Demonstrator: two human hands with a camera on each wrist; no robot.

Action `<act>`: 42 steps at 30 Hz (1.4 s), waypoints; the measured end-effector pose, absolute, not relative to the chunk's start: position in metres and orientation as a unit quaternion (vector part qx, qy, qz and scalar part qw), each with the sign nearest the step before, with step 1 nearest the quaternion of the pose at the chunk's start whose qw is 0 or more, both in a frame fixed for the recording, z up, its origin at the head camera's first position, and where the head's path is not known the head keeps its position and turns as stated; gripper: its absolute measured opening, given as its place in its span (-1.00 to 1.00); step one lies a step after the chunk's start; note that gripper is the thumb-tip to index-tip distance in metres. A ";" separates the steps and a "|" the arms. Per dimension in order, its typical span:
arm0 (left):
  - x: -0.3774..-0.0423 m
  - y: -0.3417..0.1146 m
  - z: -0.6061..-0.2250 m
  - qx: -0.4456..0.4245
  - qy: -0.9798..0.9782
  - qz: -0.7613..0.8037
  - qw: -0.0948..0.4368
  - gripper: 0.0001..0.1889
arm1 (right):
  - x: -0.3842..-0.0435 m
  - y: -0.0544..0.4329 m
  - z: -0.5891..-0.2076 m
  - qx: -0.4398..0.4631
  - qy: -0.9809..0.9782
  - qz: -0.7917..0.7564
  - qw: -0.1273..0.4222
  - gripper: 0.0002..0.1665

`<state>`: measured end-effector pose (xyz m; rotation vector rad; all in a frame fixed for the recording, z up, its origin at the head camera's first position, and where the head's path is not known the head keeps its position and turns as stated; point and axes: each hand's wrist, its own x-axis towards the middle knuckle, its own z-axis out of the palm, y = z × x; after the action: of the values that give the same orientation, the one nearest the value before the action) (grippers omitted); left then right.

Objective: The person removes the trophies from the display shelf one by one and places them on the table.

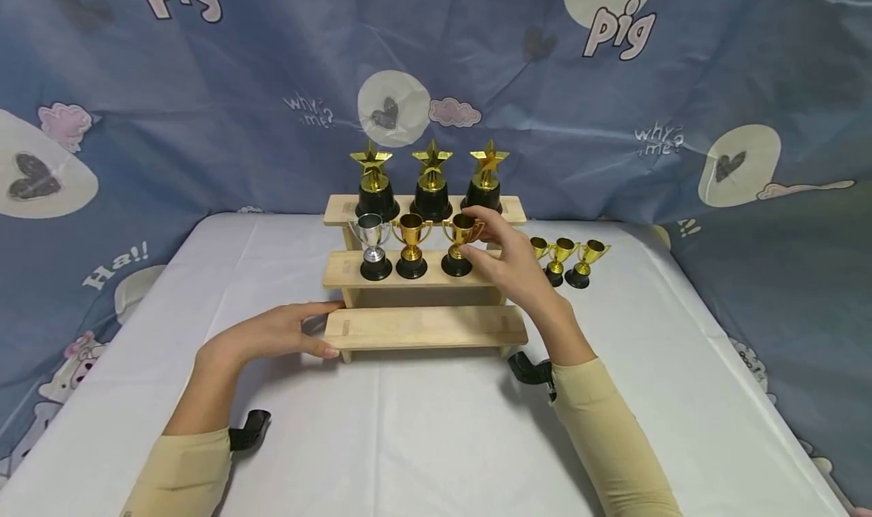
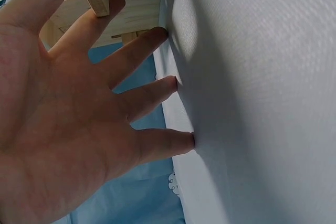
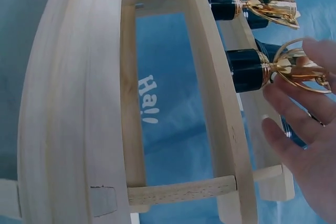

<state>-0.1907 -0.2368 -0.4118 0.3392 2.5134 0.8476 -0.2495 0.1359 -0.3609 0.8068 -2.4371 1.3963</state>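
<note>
My right hand [image 1: 511,263] pinches a gold trophy cup [image 1: 457,265] between thumb and fingers. That cup's black base stands at the right part of the middle shelf [image 1: 347,271] of a three-tier wooden stand. Left of it on the same shelf are another gold trophy cup [image 1: 412,231] and a silver trophy cup [image 1: 372,233]. In the right wrist view, the fingers surround the bowl and handles of the pinched cup [image 3: 248,70]. My left hand [image 1: 272,331], fingers spread and straight in the left wrist view, touches the left end of the bottom shelf [image 1: 422,328].
Three star trophies with black bases, one a gold star trophy [image 1: 432,184], line the top shelf [image 1: 334,210]. Right of the stand, three small gold cups, among them a gold cup [image 1: 589,258], stand on the white tablecloth [image 1: 422,434]. A blue printed curtain [image 1: 259,63] hangs behind.
</note>
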 end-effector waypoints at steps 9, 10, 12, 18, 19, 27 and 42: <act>-0.186 -0.238 -0.415 0.127 0.912 0.314 0.230 -0.06 | -0.246 0.132 -0.364 0.267 -0.819 0.486 0.147 -0.47; -0.187 -0.237 -0.415 0.125 0.913 0.313 0.231 -0.06 | -0.246 0.132 -0.364 0.267 -0.819 0.486 0.149 -0.47; -0.187 -0.236 -0.415 0.120 0.913 0.312 0.234 -0.06 | -0.247 0.131 -0.363 0.268 -0.818 0.486 0.149 -0.48; -0.187 -0.236 -0.413 0.117 0.914 0.313 0.232 -0.04 | -0.249 0.132 -0.364 0.266 -0.815 0.490 0.156 -0.48; -0.188 -0.236 -0.413 0.119 0.914 0.312 0.231 -0.04 | -0.249 0.132 -0.363 0.266 -0.814 0.492 0.156 -0.47; -0.190 -0.235 -0.411 0.127 0.915 0.307 0.227 -0.05 | -0.248 0.140 -0.360 0.256 -0.810 0.505 0.157 -0.49; -0.194 -0.234 -0.411 0.123 0.916 0.307 0.227 -0.04 | -0.250 0.151 -0.357 0.270 -0.794 0.514 0.180 -0.53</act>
<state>-0.1940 -0.2345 -0.4114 0.3387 2.5240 0.8465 -0.2499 0.1512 -0.3574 0.7620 -2.2440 1.4527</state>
